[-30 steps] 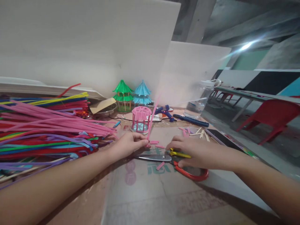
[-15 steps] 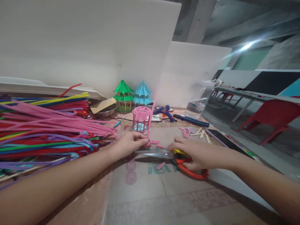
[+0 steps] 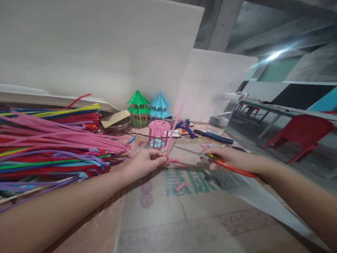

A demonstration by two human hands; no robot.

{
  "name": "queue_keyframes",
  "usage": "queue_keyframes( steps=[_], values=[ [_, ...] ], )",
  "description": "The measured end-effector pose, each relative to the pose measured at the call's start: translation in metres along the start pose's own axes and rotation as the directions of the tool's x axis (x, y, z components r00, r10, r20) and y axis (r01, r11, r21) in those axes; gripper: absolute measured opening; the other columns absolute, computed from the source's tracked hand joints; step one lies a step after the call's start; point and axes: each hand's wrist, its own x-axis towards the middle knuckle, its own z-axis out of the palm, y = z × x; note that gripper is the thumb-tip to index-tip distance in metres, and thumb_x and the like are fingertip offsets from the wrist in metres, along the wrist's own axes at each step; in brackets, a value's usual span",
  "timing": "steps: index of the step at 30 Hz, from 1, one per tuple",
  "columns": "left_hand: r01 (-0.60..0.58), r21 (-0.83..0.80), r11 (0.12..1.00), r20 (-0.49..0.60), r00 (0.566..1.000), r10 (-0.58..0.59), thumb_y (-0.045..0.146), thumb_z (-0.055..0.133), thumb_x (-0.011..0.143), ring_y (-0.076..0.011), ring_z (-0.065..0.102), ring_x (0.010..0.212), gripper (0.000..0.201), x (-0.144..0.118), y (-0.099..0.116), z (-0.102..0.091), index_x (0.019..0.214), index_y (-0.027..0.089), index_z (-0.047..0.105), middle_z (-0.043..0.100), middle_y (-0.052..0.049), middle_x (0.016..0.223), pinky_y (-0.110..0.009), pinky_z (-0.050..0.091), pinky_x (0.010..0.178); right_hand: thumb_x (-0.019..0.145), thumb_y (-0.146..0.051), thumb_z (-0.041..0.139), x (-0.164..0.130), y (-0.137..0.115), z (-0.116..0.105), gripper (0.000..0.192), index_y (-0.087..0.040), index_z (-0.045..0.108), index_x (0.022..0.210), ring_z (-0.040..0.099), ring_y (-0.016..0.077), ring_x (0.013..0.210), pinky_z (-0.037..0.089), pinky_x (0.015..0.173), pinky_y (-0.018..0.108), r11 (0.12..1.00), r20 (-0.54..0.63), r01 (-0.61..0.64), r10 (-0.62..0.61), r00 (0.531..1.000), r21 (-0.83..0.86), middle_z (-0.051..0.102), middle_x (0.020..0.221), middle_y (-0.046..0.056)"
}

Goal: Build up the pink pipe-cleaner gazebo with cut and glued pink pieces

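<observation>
Through the head camera I see pale white boards (image 3: 105, 52) leaning upright along the far side of the bench (image 3: 184, 218), a smaller one (image 3: 216, 80) to their right. Grey concrete beams (image 3: 263, 31) cross overhead, with a bright light glare (image 3: 273, 55) among them. At far right stand a red plastic chair (image 3: 300, 135) and a long grey table (image 3: 284, 110) on a grey floor (image 3: 310, 165).

table: (image 3: 163, 225) flattened cardboard sheet with green print covers it
landmark: pink pavilion model (image 3: 158, 134) stands mid-table
left of it: heap of coloured pipe cleaners (image 3: 52, 144)
behind it: green pavilion (image 3: 138, 107); blue pavilion (image 3: 159, 105)
right of it: blue glue gun (image 3: 185, 126); clear jar (image 3: 222, 112)
in front of it: short pink offcuts (image 3: 179, 186)
</observation>
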Motion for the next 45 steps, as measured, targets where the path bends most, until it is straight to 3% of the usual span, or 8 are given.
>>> queue_keyframes(
  steps=[12, 17, 22, 27, 40, 45],
  values=[
    [0.003, -0.007, 1.000, 0.016, 1.000, -0.003, 0.028, 0.059, 0.078, -0.0134, 0.062, 0.063, 0.018, 0.004, -0.003, -0.002, 0.077, 0.014, 0.072, 0.073, -0.002, 0.072, -0.020, 0.042, 0.056, 0.077, -0.057, 0.056, 0.030, -0.025, 0.005, 0.057, -0.016, 0.057, 0.116, 0.054, 0.0273, 0.106, 0.041, 0.091, 0.039, 0.992, 0.073, 0.118, -0.121, 0.990, 0.044, 0.058, 0.118, 0.012],
    [0.002, 0.004, 1.000, 0.011, 1.000, -0.002, 0.031, 0.061, 0.076, -0.0128, 0.060, 0.061, 0.021, 0.006, -0.005, -0.003, 0.078, 0.014, 0.073, 0.073, -0.002, 0.072, -0.020, 0.041, 0.055, 0.074, -0.059, 0.057, 0.032, -0.025, 0.006, 0.057, -0.016, 0.060, 0.111, 0.056, 0.0265, 0.100, 0.042, 0.084, 0.035, 0.995, 0.088, 0.083, -0.087, 0.992, 0.055, 0.060, 0.112, 0.011],
    [0.037, 0.018, 0.999, 0.020, 0.999, -0.037, 0.034, 0.062, 0.075, -0.0105, 0.055, 0.053, 0.024, 0.007, -0.003, -0.004, 0.077, 0.013, 0.073, 0.071, -0.001, 0.067, -0.019, 0.036, 0.049, 0.077, -0.059, 0.053, 0.030, -0.029, 0.003, 0.052, -0.016, 0.061, 0.106, 0.055, 0.0228, 0.088, 0.041, 0.076, 0.032, 0.993, 0.107, 0.121, -0.120, 0.987, 0.004, 0.061, 0.102, 0.009],
    [0.029, -0.019, 0.999, 0.020, 0.999, -0.028, 0.029, 0.062, 0.074, -0.0131, 0.059, 0.060, 0.019, 0.007, -0.004, -0.003, 0.078, 0.014, 0.073, 0.074, -0.003, 0.072, -0.019, 0.037, 0.048, 0.080, -0.058, 0.050, 0.028, -0.030, 0.002, 0.049, -0.016, 0.061, 0.103, 0.053, 0.0212, 0.084, 0.040, 0.071, 0.030, 0.989, 0.127, 0.148, -0.146, 0.981, -0.008, 0.060, 0.097, 0.007],
    [0.030, -0.017, 0.999, 0.027, 0.999, -0.029, 0.038, 0.063, 0.073, -0.0090, 0.046, 0.048, 0.026, 0.007, -0.005, -0.004, 0.077, 0.014, 0.073, 0.064, 0.001, 0.058, -0.019, 0.030, 0.044, 0.077, -0.061, 0.054, 0.031, -0.030, 0.004, 0.047, -0.017, 0.058, 0.091, 0.052, 0.0184, 0.075, 0.037, 0.062, 0.026, 0.994, 0.146, 0.105, -0.108, 0.983, 0.028, 0.057, 0.083, 0.003],
    [0.062, -0.031, 0.998, 0.015, 0.998, -0.061, 0.036, 0.064, 0.072, -0.0092, 0.046, 0.049, 0.023, 0.007, -0.004, -0.004, 0.076, 0.015, 0.073, 0.065, 0.001, 0.059, -0.019, 0.029, 0.045, 0.081, -0.057, 0.049, 0.028, -0.033, 0.003, 0.043, -0.017, 0.057, 0.093, 0.051, 0.0184, 0.078, 0.038, 0.065, 0.026, 0.985, 0.132, 0.173, -0.173, 0.976, 0.012, 0.056, 0.087, 0.005]
  ],
)
